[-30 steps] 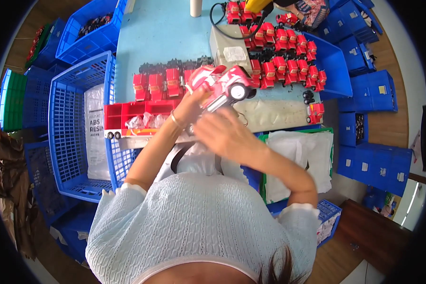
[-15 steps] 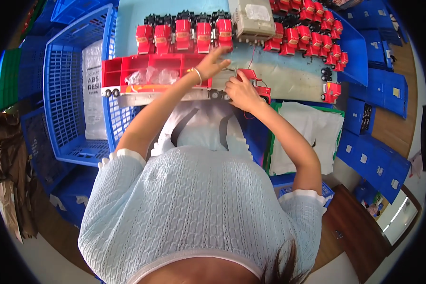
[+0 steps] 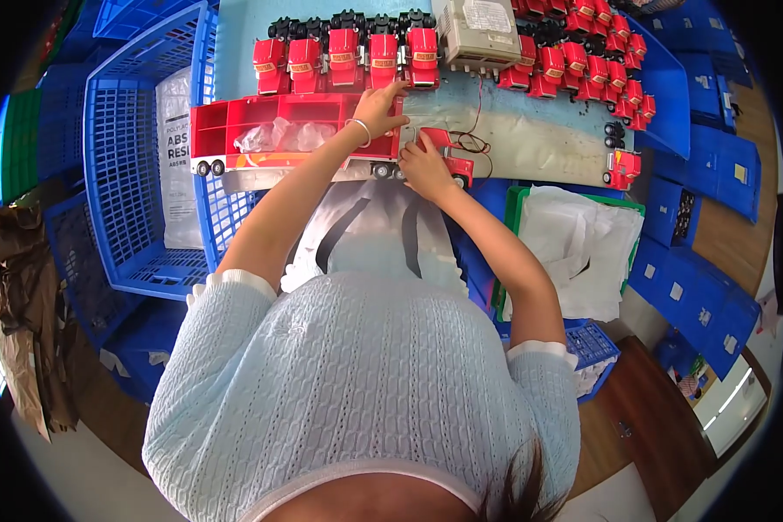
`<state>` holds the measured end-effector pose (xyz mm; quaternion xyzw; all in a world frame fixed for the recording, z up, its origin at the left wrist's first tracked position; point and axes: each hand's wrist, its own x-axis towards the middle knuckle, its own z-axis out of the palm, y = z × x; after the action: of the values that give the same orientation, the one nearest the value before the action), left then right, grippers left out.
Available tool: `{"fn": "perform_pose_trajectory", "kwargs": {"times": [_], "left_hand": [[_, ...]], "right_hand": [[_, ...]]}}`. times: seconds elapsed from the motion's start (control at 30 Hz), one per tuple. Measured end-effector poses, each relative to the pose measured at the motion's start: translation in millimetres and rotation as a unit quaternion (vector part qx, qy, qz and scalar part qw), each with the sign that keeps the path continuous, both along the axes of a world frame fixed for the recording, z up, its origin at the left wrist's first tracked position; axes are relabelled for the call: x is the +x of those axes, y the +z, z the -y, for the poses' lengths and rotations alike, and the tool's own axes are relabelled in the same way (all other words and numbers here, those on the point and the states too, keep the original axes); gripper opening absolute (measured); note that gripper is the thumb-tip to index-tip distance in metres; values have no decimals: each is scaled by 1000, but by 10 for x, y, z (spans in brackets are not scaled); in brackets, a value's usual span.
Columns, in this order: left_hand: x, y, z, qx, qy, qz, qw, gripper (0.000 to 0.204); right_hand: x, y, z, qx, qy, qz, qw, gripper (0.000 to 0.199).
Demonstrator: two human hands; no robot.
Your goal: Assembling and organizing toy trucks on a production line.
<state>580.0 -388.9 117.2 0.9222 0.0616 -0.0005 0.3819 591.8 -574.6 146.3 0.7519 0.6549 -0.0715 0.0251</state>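
Hands: both at the near edge of the worktop (image 3: 539, 143), side by side, close but apart.
Left hand (image 3: 378, 109): fingers curled on the right end of the long red trailer (image 3: 296, 135), gripping its end wall; a bracelet shows at the wrist.
Right hand (image 3: 426, 165): closed over the red cab (image 3: 452, 161), which sits just right of the trailer end, nose pointing right.
Trailer: lies along the near edge, open top up, clear bags inside, wheels at its left end.
Cab: touching or nearly touching the trailer end; the joint itself is hidden under the fingers.
Wire (image 3: 474, 130): thin loop lying just behind the cab, running up to the grey box (image 3: 483, 35) at the far edge.
Row of cabs (image 3: 348, 56): lined up behind the trailer, well clear of the hands.
Doing it well, as I judge: hold the trailer steady with the left, keep the cab level and square to the trailer end, press straight in, and keep the wire out from under the wheels.
Crate (image 3: 130, 174): blue, off the left edge.
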Motion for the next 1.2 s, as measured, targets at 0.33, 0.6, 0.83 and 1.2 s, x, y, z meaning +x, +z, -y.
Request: {"fn": "perform_pose_trajectory", "kwargs": {"times": [0.33,0.6,0.83,1.2], "left_hand": [[-582,501,-33,-19,92,79,992,70],[-3458,391,-806,159,570,119,797,52],[-5214,146,277,152,784,82,597,46],[-7059,-89,2099,86,900,-99,416,55]], "right_hand": [[-52,-32,74,35,21,-33,999,46],[-138,302,112,-67,-70,-133,986,96],[-28,164,408,-250,-31,-137,958,129],[-250,70,415,-173,27,-167,970,110]]}}
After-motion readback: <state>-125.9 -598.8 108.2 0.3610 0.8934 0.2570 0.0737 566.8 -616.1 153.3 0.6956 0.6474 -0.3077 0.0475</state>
